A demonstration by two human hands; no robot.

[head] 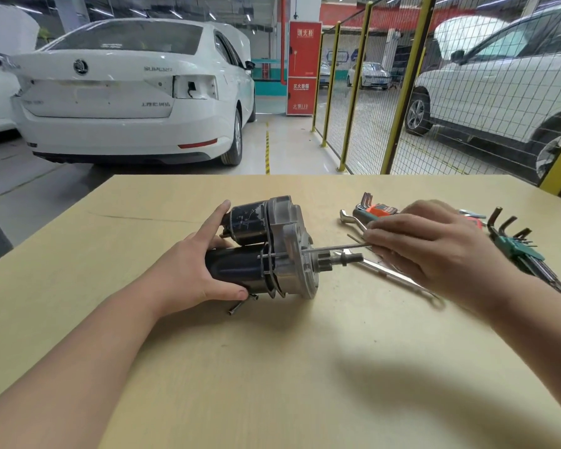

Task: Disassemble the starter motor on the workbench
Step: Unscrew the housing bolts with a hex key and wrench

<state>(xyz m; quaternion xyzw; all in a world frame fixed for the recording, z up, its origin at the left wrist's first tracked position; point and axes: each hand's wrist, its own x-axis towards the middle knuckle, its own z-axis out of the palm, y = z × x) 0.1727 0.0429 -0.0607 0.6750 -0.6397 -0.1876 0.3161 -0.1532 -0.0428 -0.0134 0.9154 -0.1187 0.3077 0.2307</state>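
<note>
The starter motor lies on its side on the workbench, black body to the left, grey aluminium nose and pinion shaft to the right. My left hand grips the black motor body and solenoid from the left. My right hand pinches the end of a long thin through bolt that sticks out of the grey housing toward the right.
Loose small screws lie just in front of the motor. A flat wrench lies under my right hand. An orange-holder hex key set sits behind it, a green-holder hex key set at the right. Cars and a yellow mesh fence stand beyond the bench.
</note>
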